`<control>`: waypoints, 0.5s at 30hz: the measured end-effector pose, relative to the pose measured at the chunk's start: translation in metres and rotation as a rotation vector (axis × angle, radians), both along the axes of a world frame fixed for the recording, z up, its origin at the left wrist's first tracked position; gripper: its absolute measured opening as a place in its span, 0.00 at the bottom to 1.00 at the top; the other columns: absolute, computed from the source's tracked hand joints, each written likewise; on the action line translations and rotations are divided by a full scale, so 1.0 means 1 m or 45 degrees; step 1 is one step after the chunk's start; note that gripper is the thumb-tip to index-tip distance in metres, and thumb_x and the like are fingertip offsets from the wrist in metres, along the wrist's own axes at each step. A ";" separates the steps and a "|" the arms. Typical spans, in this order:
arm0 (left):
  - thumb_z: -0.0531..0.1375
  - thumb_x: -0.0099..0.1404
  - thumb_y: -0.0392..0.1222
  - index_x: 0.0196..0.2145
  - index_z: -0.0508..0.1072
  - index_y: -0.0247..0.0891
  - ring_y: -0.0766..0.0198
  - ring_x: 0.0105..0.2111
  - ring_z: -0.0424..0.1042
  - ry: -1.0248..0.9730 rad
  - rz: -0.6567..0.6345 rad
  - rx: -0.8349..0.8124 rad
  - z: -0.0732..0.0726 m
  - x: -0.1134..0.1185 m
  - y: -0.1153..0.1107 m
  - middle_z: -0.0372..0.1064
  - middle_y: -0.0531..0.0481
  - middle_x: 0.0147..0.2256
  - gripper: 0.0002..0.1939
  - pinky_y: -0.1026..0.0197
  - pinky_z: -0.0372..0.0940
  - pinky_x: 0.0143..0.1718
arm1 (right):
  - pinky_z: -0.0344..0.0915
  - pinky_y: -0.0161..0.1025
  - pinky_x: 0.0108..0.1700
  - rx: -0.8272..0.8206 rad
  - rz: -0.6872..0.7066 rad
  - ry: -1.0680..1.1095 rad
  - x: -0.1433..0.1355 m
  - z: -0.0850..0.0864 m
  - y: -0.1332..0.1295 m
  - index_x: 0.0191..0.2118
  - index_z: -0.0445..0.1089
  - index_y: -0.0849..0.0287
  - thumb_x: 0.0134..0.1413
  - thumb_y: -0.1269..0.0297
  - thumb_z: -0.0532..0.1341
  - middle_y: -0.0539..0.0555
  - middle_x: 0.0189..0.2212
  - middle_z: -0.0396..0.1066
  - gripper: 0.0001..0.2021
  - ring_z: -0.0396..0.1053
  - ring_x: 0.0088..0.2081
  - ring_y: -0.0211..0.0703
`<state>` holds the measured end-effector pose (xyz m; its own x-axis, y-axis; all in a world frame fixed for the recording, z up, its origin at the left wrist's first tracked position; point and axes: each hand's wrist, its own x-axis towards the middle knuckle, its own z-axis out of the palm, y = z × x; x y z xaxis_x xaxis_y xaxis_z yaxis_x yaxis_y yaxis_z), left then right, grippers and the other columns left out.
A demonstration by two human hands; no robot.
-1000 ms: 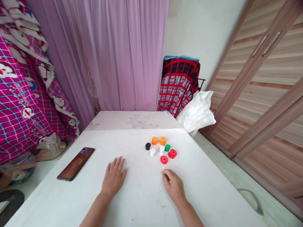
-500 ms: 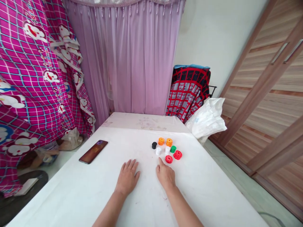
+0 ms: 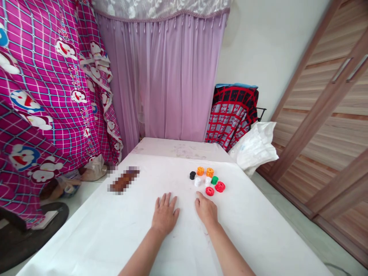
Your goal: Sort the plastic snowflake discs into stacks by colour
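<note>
My left hand [image 3: 166, 214] lies flat on the white-covered table, fingers spread, holding nothing. My right hand [image 3: 207, 209] rests to its right, index finger stretched forward and the other fingers curled under; nothing shows in it. Just beyond the right fingertip sits a group of small round pieces whose exact kind I cannot make out. Nearest are a red disc [image 3: 209, 191] and a white piece [image 3: 197, 181]. Around them are another red disc [image 3: 220, 186], a green piece [image 3: 214, 180], a second white one [image 3: 208, 181], a black one [image 3: 192, 175] and two orange ones [image 3: 200, 171].
A phone [image 3: 124, 181], blurred by pixels, lies on the table's left side. Past the right edge stands a white plastic bag [image 3: 253, 147], with a wooden wardrobe [image 3: 324, 126] beyond. A purple curtain [image 3: 175, 84] hangs behind the table, and a pink patterned cloth [image 3: 57, 96] hangs at left.
The view has shifted, so the table and pieces sit slightly farther right in the picture. My left hand's fingers are spread wider. My right hand stays near the pieces, its index finger less extended.
</note>
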<state>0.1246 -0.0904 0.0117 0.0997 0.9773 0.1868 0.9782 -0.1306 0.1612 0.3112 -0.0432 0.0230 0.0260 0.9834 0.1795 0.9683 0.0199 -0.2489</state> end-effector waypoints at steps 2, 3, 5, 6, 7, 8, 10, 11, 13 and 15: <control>0.47 0.68 0.50 0.62 0.61 0.43 0.48 0.65 0.52 -0.007 -0.013 0.004 -0.002 -0.002 0.001 0.53 0.41 0.64 0.27 0.39 0.47 0.63 | 0.63 0.36 0.37 0.017 0.021 0.008 0.002 -0.002 -0.004 0.51 0.70 0.51 0.59 0.66 0.52 0.55 0.35 0.78 0.17 0.74 0.35 0.43; 0.47 0.68 0.50 0.62 0.61 0.43 0.48 0.64 0.52 -0.005 -0.021 -0.001 -0.003 -0.003 0.001 0.53 0.41 0.64 0.27 0.39 0.47 0.63 | 0.63 0.35 0.37 0.027 0.037 0.018 0.003 -0.004 -0.006 0.49 0.71 0.51 0.59 0.67 0.51 0.54 0.35 0.78 0.17 0.74 0.35 0.43; 0.48 0.67 0.51 0.62 0.61 0.43 0.47 0.65 0.51 0.000 -0.041 -0.024 -0.001 -0.005 0.004 0.53 0.41 0.65 0.27 0.38 0.46 0.63 | 0.63 0.35 0.38 0.062 0.084 0.067 0.004 -0.008 -0.010 0.46 0.73 0.51 0.58 0.67 0.51 0.53 0.35 0.78 0.16 0.74 0.35 0.42; 0.48 0.67 0.51 0.62 0.61 0.43 0.47 0.65 0.51 0.003 -0.052 -0.041 0.001 -0.006 0.005 0.52 0.42 0.65 0.28 0.38 0.46 0.63 | 0.64 0.35 0.39 0.088 0.116 0.115 0.006 -0.010 -0.012 0.44 0.73 0.51 0.57 0.67 0.51 0.53 0.35 0.78 0.16 0.74 0.36 0.42; 0.48 0.67 0.52 0.62 0.60 0.43 0.47 0.65 0.50 0.005 -0.066 -0.060 0.004 -0.007 0.007 0.51 0.42 0.65 0.28 0.38 0.46 0.63 | 0.64 0.35 0.39 0.112 0.156 0.184 0.008 -0.013 -0.014 0.43 0.73 0.51 0.57 0.66 0.51 0.52 0.34 0.78 0.15 0.74 0.35 0.42; 0.47 0.68 0.52 0.63 0.60 0.43 0.47 0.65 0.49 0.006 -0.080 -0.081 0.006 -0.008 0.010 0.51 0.43 0.65 0.28 0.38 0.45 0.63 | 0.65 0.35 0.39 0.133 0.207 0.276 0.012 -0.015 -0.015 0.42 0.74 0.52 0.57 0.64 0.50 0.52 0.33 0.78 0.15 0.74 0.35 0.42; 0.46 0.68 0.53 0.63 0.59 0.42 0.48 0.65 0.49 0.010 -0.094 -0.114 0.011 -0.011 0.015 0.50 0.44 0.65 0.29 0.38 0.45 0.63 | 0.66 0.35 0.38 0.186 0.287 0.505 0.025 -0.019 -0.014 0.40 0.74 0.54 0.58 0.58 0.50 0.52 0.31 0.77 0.16 0.73 0.33 0.42; 0.46 0.68 0.54 0.63 0.59 0.42 0.48 0.65 0.49 0.013 -0.096 -0.119 0.012 -0.012 0.017 0.50 0.44 0.65 0.29 0.38 0.45 0.63 | 0.66 0.35 0.38 0.234 0.277 0.621 0.036 -0.020 -0.011 0.38 0.74 0.55 0.58 0.55 0.50 0.53 0.31 0.77 0.17 0.73 0.32 0.42; 0.46 0.68 0.54 0.63 0.60 0.42 0.48 0.65 0.50 0.017 -0.097 -0.101 0.013 -0.014 0.021 0.51 0.44 0.65 0.29 0.38 0.46 0.63 | 0.67 0.36 0.40 0.385 0.113 0.807 0.065 -0.020 0.003 0.36 0.74 0.58 0.56 0.49 0.50 0.56 0.33 0.77 0.21 0.73 0.34 0.44; 0.46 0.69 0.55 0.62 0.60 0.43 0.48 0.65 0.51 0.018 -0.108 -0.058 0.010 -0.015 0.023 0.52 0.44 0.65 0.28 0.37 0.47 0.63 | 0.67 0.38 0.42 0.552 -0.217 0.926 0.100 -0.019 0.026 0.38 0.74 0.60 0.54 0.44 0.50 0.60 0.34 0.77 0.25 0.74 0.36 0.47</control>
<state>0.1096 -0.0678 0.0214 0.1851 0.9727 0.1401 0.9662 -0.2061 0.1548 0.4109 -0.0168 0.0044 0.4209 0.8044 0.4193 0.5695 0.1254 -0.8124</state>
